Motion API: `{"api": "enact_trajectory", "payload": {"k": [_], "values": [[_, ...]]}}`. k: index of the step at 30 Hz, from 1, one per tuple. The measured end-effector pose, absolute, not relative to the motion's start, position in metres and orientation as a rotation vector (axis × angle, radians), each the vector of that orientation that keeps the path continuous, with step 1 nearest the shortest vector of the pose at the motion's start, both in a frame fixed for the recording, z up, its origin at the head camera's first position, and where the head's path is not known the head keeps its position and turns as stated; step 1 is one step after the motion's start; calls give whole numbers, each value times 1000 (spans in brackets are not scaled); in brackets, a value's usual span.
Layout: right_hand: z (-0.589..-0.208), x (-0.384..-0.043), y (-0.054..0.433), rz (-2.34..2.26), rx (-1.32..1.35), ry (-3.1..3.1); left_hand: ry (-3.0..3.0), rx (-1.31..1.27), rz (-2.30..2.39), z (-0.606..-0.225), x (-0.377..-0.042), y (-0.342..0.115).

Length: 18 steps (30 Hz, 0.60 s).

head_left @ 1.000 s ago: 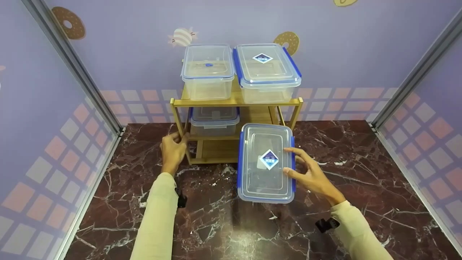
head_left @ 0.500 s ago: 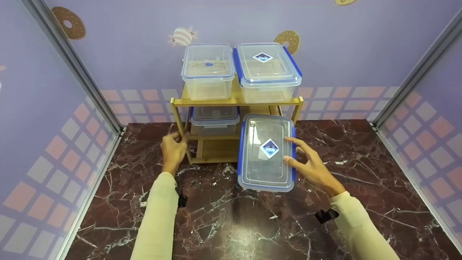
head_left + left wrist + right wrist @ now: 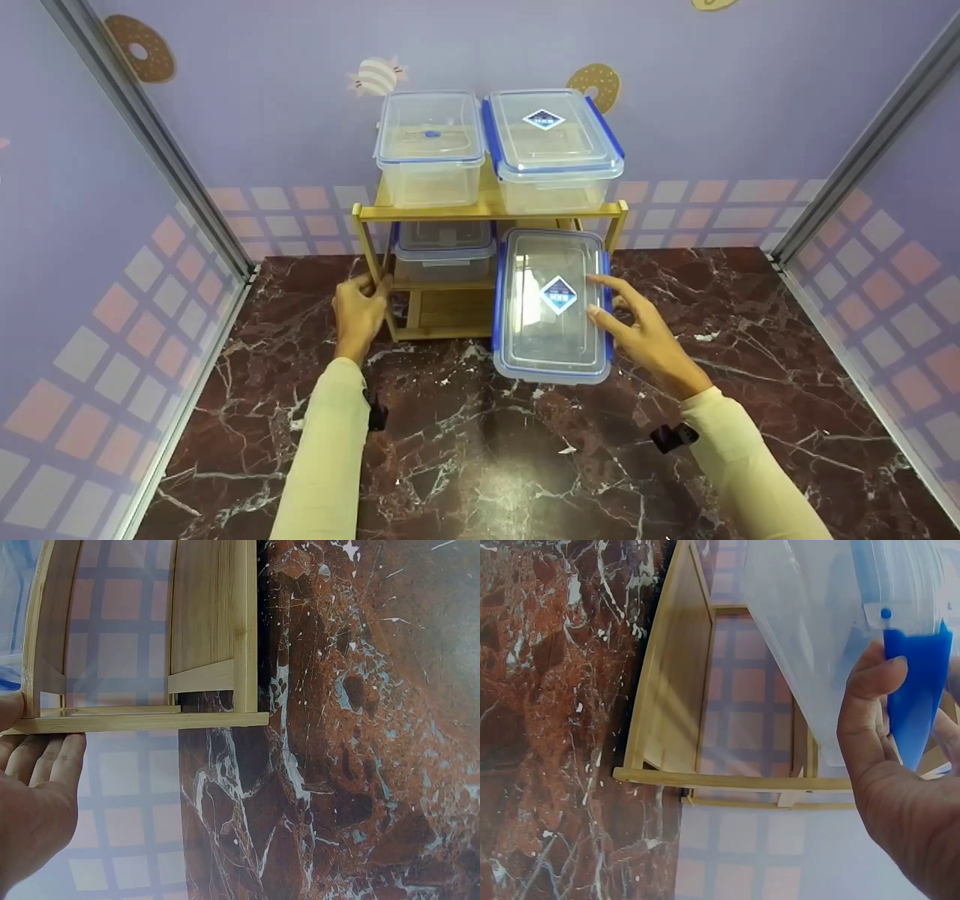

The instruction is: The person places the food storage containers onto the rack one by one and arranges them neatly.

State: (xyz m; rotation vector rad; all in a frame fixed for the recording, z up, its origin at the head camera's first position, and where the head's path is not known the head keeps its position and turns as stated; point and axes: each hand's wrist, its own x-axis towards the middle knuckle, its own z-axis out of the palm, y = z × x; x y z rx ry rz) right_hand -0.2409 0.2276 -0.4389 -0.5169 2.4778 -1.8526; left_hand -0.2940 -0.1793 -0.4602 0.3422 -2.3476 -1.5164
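In the head view my left hand (image 3: 360, 315) grips the left front post of a wooden shelf rack (image 3: 450, 214). The left wrist view shows its fingers (image 3: 46, 757) on the outer side of that post. My right hand (image 3: 646, 339) holds a clear lidded food container (image 3: 547, 337) by its right blue clip edge, thumb and fingers spread along the rim. The container is in the air at the rack's right front, far end at the middle tier. How deep it reaches is hidden. Another food container (image 3: 444, 259) stands on the middle tier's left half.
Two more lidded containers, a left one (image 3: 430, 161) and a right one (image 3: 555, 161), stand side by side on the top tier. The rack's bottom tier (image 3: 454, 311) lies just above the dark marble tabletop (image 3: 450, 450). Patterned panels enclose the sides and back.
My right hand has moved the container forward, toward the rack's middle tier. The left hand keeps its hold on the post, and the other containers stay in place.
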Motion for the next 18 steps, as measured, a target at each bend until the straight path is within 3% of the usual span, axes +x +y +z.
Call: {"api": "enact_trajectory", "payload": {"k": [18], "values": [[-420,-243,220,-1599,-511,2704,-2337,339,-1501,-462,-293,-181]]}}
